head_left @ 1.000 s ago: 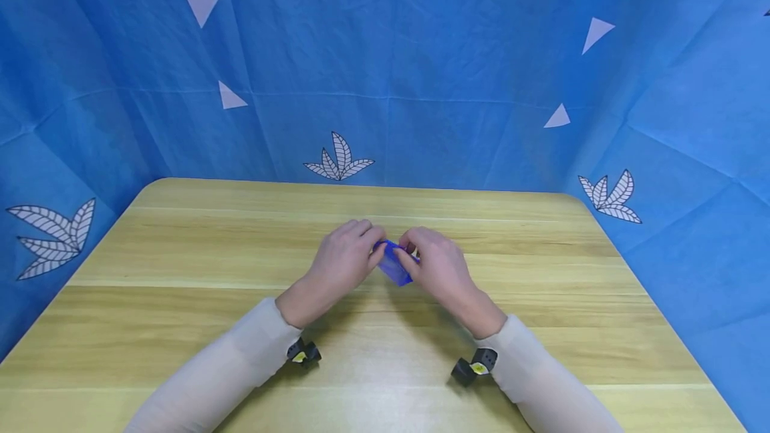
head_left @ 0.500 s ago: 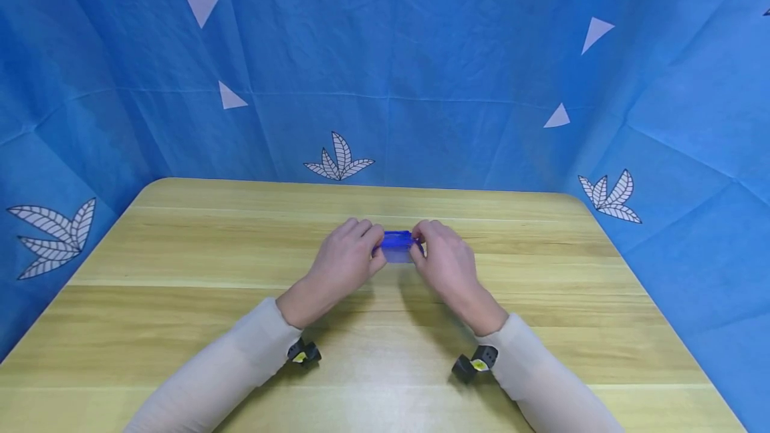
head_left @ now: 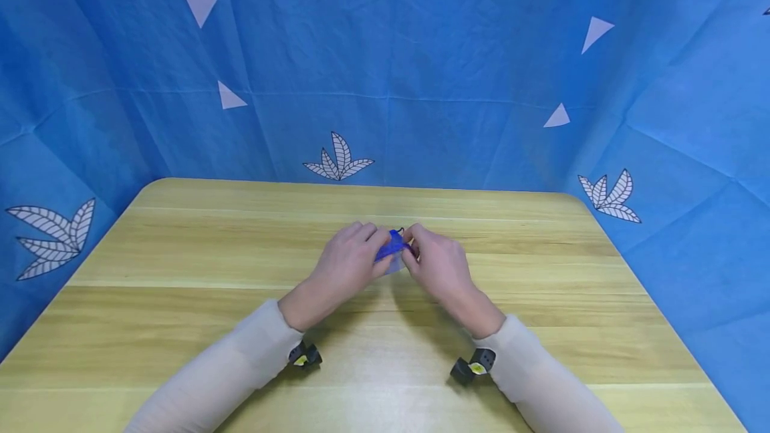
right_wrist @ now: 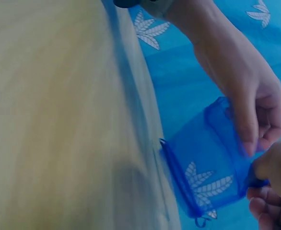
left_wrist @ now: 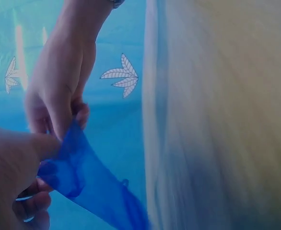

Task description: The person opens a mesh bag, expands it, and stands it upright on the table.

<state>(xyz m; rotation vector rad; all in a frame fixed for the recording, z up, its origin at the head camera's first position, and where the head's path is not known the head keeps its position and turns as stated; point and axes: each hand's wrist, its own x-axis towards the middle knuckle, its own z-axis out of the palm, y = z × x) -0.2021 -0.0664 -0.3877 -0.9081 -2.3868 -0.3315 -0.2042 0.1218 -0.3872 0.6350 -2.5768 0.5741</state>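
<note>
A small sheer blue drawstring pouch (head_left: pixel 394 246) is stretched between both hands above the table. My left hand (head_left: pixel 349 256) pinches one side of the pouch between thumb and fingers. Opposite it, my right hand (head_left: pixel 442 266) pinches the other side, thumb against curled fingers. Seen from the right wrist, the pouch (right_wrist: pixel 203 158) is see-through, with a darker gathered band and small cord loops at its far end. The left wrist view has its cloth (left_wrist: pixel 90 177) pulled to a corner at the right hand's fingertips. Parts of the pouch are hidden behind the fingers.
A wood-grain table (head_left: pixel 210 246) lies under the hands. Blue cloth (head_left: pixel 385 52) with white leaf and triangle prints hangs behind it and along both sides. Each wrist carries a small black camera, such as the right wrist's camera (head_left: pixel 472 366).
The pouch was slanted, then stretched level between the hands, and is now tilted and bunched closer together. The hands drew apart slightly and came back together, keeping their grip.
</note>
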